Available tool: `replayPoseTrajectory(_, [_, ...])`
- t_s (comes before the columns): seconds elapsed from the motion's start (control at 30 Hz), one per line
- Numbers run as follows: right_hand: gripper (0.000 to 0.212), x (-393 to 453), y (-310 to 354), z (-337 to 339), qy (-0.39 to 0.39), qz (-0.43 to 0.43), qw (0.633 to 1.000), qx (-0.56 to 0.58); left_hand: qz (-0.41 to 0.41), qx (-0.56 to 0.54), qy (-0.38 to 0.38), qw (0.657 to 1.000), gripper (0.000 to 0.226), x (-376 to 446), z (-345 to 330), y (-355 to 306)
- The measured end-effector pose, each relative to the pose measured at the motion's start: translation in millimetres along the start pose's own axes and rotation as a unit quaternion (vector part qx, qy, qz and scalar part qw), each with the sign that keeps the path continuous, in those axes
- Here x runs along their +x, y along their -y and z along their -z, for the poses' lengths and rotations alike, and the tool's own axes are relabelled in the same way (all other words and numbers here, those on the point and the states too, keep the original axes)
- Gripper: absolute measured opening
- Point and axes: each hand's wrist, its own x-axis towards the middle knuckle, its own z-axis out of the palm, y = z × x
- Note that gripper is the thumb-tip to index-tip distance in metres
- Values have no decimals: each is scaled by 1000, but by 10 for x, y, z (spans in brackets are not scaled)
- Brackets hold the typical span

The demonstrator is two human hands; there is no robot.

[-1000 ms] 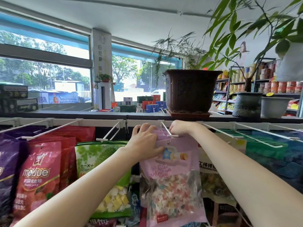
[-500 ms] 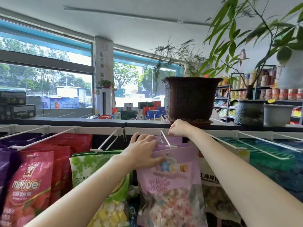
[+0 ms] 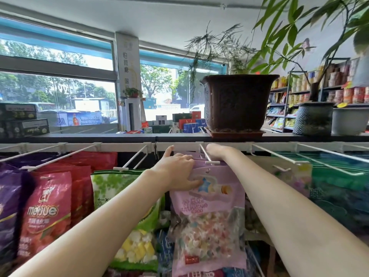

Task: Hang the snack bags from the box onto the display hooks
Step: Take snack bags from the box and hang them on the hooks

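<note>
two stacked dark cartons sit on the ledge at far left. below, white display hooks run along a rail; six or so show. at left, purple bags, then red bags several deep, then one green bag of yellow and white pieces under an empty hook. the left hand grips the top of the pink snack bag, thumb on its front, index finger pointing up. the bag, full of pastel candies, hangs on the middle hook before other pink bags. the right hand reaches behind that hook; its fingers are hidden, grip unclear. three plant pots stand on the ledge: brown pot, patterned pot, grey pot. green bags hang at right.
</note>
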Motion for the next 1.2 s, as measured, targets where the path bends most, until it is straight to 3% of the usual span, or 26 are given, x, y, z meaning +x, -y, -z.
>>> replayPoseTrajectory(0.13, [24,-159,19,78,-48,7,999,-13,0,6,3,1000,63,-7,-1,-4])
replayPoseTrajectory(0.3, [18,-457,-20,240,-52,32,997,52,39,-30,-23,999,63,-93,-22,-80])
replayPoseTrajectory(0.37, [26,-588,-17,202,-114,58,990,64,71,-53,-98,991,63,-170,-126,-167])
replayPoseTrajectory(0.47, [28,-874,-58,49,-274,85,956,62,59,-35,-274,959,51,-312,-350,-250])
replayPoseTrajectory(0.57, [27,-1068,-212,-157,-308,66,949,24,43,-72,-327,941,51,-402,-563,-246])
replayPoseTrajectory(0.63, [34,-1201,-308,-315,-306,43,946,100,42,-146,-351,924,56,-472,-629,-301])
replayPoseTrajectory(0.73, [50,-1445,-393,-630,-340,-12,890,304,47,-308,-372,874,67,-631,-688,-492])
replayPoseTrajectory(0.83, [40,-1595,-482,-1014,-272,-66,859,428,66,-344,-385,854,64,-812,-805,-589])
replayPoseTrajectory(0.9, [25,-1619,-594,-1191,-223,-105,892,379,109,-353,-368,853,55,-932,-873,-587])
replayPoseTrajectory(0.97, [27,-1610,-682,-1231,-217,-130,915,313,165,-398,-315,846,46,-986,-876,-552])
replayPoseTrajectory(1.07, [30,-1586,-689,-1176,-216,-138,903,346,198,-476,-171,840,29,-912,-845,-552])
replayPoseTrajectory(1.2, [26,-1578,-587,-1121,-199,-129,845,479,219,-711,-96,661,17,-769,-776,-656])
